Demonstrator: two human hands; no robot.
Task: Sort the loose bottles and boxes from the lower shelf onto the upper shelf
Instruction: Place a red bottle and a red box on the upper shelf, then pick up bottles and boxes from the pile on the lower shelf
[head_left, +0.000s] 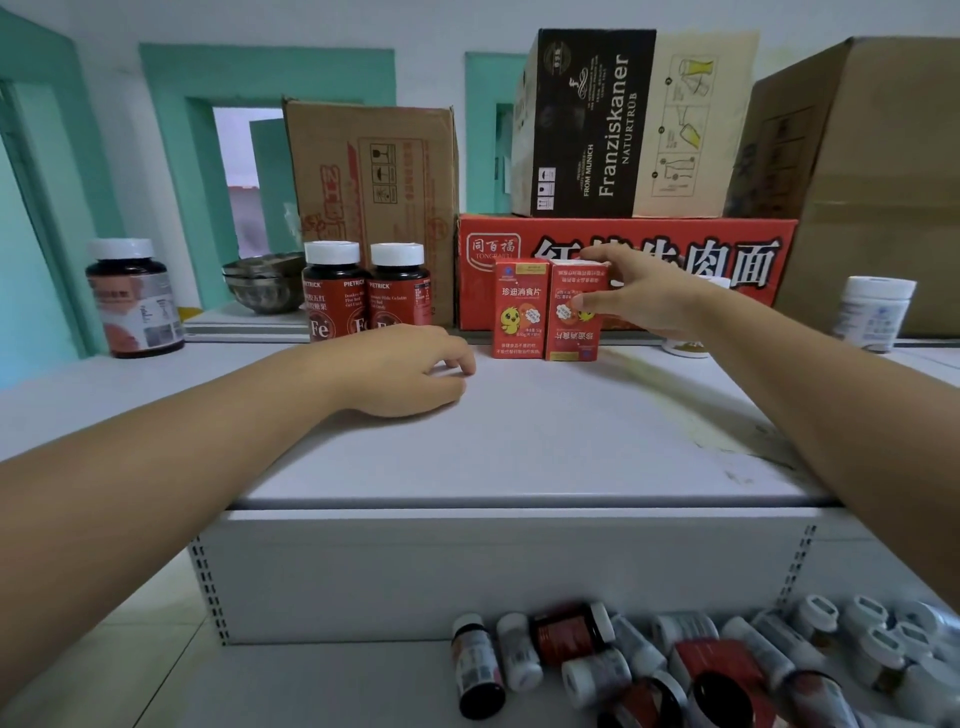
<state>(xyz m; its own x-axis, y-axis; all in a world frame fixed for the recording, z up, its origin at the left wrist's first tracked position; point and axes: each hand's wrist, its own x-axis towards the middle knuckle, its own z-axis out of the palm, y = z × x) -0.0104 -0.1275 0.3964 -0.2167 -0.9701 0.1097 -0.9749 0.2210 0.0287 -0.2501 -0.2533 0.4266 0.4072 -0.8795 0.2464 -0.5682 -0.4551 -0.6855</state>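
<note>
Two small red boxes stand side by side on the white upper shelf (519, 447). My right hand (639, 291) grips the right box (569, 332), which is upside down, thumb on its front and fingers over its top. The left box (519, 312) stands upright, touching it. My left hand (410, 369) rests on the shelf with loosely curled fingers and holds nothing. Two dark red Fe bottles (335, 296) (397, 291) stand just behind it. On the lower shelf (311, 686) lies a heap of loose bottles (649, 665).
A dark bottle (132, 296) stands at the upper shelf's far left, a white bottle (875, 312) at the far right, another white bottle (688, 343) partly hidden behind my right wrist. Cardboard cartons (374, 208) (623, 124), a red carton (675, 249) and metal bowls (262, 280) line the back.
</note>
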